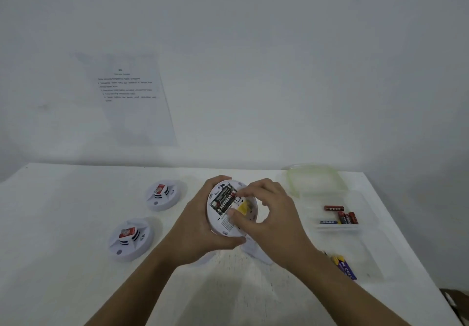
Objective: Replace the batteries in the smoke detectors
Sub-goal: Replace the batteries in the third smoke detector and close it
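**White table (76, 287), white wall (253, 46)**

The smoke detector (229, 224) is gripped over the table's centre by the left hand (195, 226), its battery (224, 200) pinched by the right hand (269, 214). Two more detectors (162, 195) (130, 239) are parked at 9 o'clock, a battery tray (337, 227) at 3.

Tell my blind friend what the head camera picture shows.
A left hand holds an opened white smoke detector above a white table while the right hand pinches a battery inside it. Two more detectors lie at left; a clear box of spare batteries sits at right.
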